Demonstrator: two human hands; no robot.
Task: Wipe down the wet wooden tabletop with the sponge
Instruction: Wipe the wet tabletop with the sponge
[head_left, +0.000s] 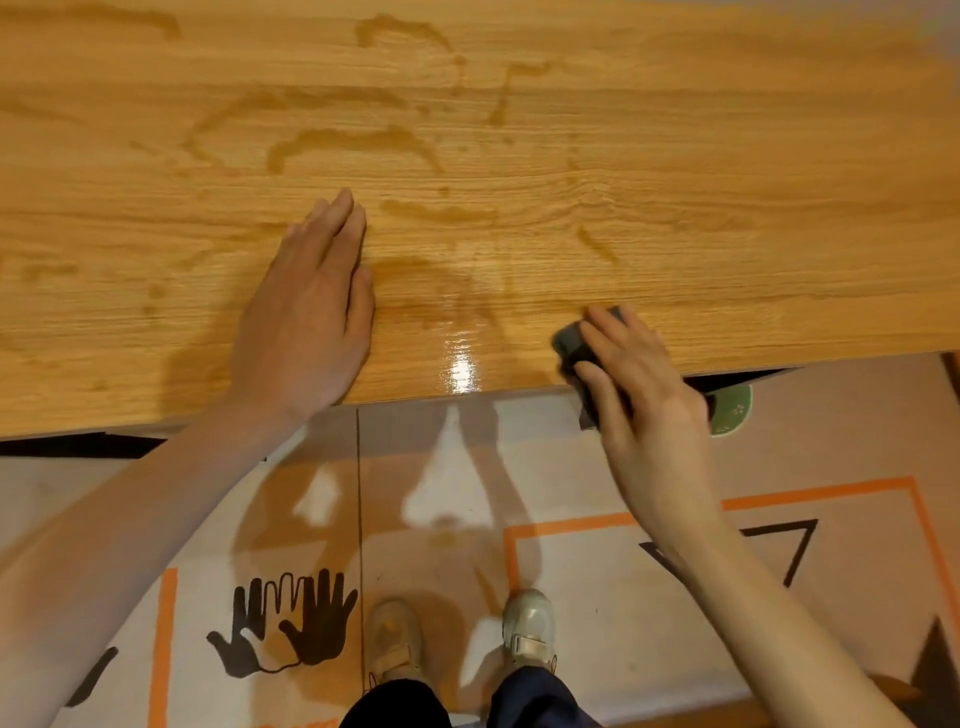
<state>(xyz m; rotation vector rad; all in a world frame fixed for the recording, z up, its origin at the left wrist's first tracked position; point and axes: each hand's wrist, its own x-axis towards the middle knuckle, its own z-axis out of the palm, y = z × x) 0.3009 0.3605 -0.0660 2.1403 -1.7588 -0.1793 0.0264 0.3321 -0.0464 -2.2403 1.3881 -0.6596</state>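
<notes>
The wooden tabletop (519, 171) fills the upper half of the view, marked with curved water streaks and a glossy wet patch near its front edge. A dark grey sponge (574, 340) sits at that front edge on the right, partly hanging past it. My right hand (641, 384) is closed over the sponge, fingers spread across its top, hiding most of it. My left hand (311, 306) lies flat on the table to the left of the wet patch, fingers together and pointing away, holding nothing.
Below the table edge is a pale floor with orange taped lines (727, 506), black hand-print markings (291, 623) and a black triangle. My two shoes (462, 639) stand close to the table. A round green object (732, 410) lies under the table's right edge.
</notes>
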